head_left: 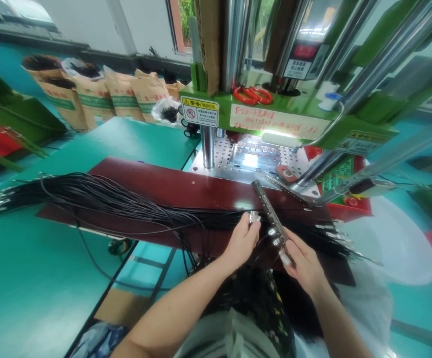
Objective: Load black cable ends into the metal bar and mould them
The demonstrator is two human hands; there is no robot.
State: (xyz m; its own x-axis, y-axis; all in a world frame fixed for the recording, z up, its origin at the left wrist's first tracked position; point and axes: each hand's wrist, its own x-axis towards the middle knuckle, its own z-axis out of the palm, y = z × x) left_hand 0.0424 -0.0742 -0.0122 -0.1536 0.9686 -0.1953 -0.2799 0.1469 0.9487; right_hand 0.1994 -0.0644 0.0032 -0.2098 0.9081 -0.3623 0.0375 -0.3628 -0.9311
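Observation:
My left hand [243, 240] pinches a small silvery connector [254, 217] between thumb and fingers. Just to its right, my right hand [302, 258] grips the lower end of a long, narrow metal bar [270, 214], which slants up and to the left. Several shiny connectors sit along the bar's left edge, close to my right fingers. Beneath both hands a thick bundle of black cables [126, 201] runs across a dark red board [152, 181]. Silvery ends show at both ends of the bundle.
A green press [286, 117] with steel columns stands ahead, its perforated metal bed [221, 161] behind the board. Red-handled scissors [252, 95] lie on the press. Paper sacks [96, 97] line the back left, and a white round surface [398, 243] is at the right.

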